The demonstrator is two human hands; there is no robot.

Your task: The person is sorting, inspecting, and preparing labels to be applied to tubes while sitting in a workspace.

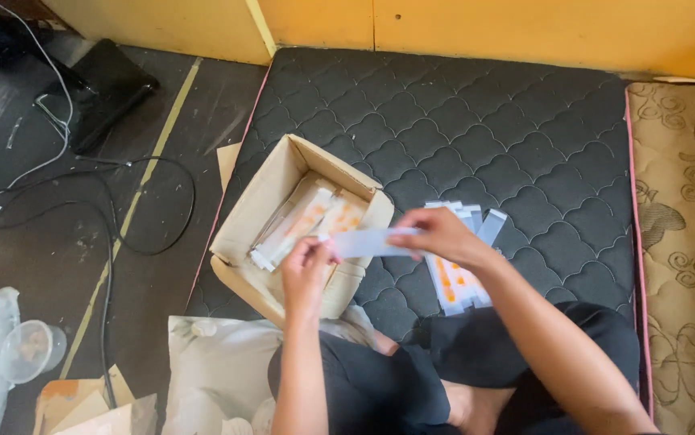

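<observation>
left hand (309,259) pinches strip's left end | right hand (438,234) pinches its right end | strip (370,242) held flat between both, long axis left-right, over mattress (484,121) near its front-left edge | stack (459,278) just under right hand, nearer it | box (271,209) behind left hand, open, more strips inside

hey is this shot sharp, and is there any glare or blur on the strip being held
Head view: even, soft daylight, no harsh shadows; the pale strip between left hand and right hand looks washed out and slightly motion-blurred; the cardboard box and mattress are fairly sharp.
</observation>
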